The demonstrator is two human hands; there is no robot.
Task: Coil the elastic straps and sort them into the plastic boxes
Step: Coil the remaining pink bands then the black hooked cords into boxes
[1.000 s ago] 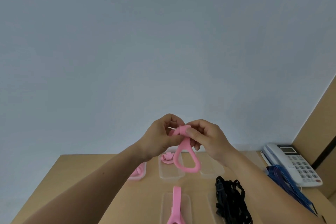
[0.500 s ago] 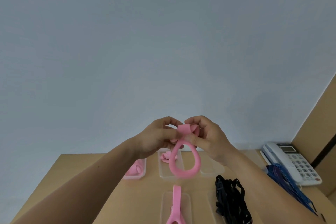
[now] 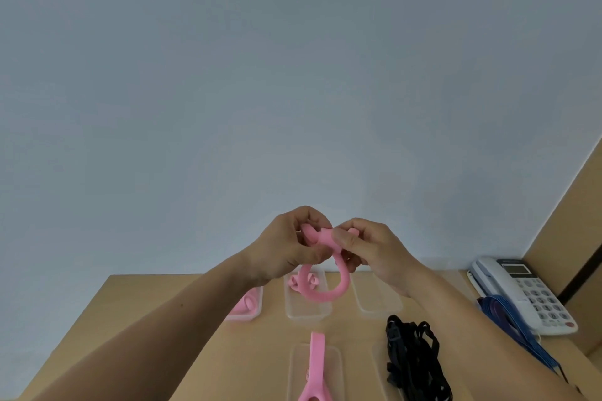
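1. My read is that the step in hand is coiling: a pink elastic strap (image 3: 344,277) is being rolled up in the air above the bench (image 3: 163,319), and it is only partly wound.
2. The left hand (image 3: 293,246) has its fingers and thumb curled round the rolled end and pinches it. The right hand (image 3: 369,249) pinches the strap just beside that roll, and the fingertips of the two hands almost meet.
3. The roll sits between the two hands. The unwound rest hangs below them as an open loop, in front of the middle plastic box (image 3: 308,316) at the back. Whether the loop touches that box cannot be told.
4. To do it well:
   - Let the left hand hold the roll firm while the right feeds the strap in flat, edge on edge, under light tension.
   - Elastic tends to spring open, so one pinch should hold while the other shifts.
5. Once coiled, it probably belongs with its colour. Pink coils (image 3: 303,282) lie in the middle box, and another lies in the left box (image 3: 251,316).
6. A loose pink strap (image 3: 316,361) and a heap of black straps (image 3: 413,365) lie nearer on the bench, well below the hands and uncoiled.
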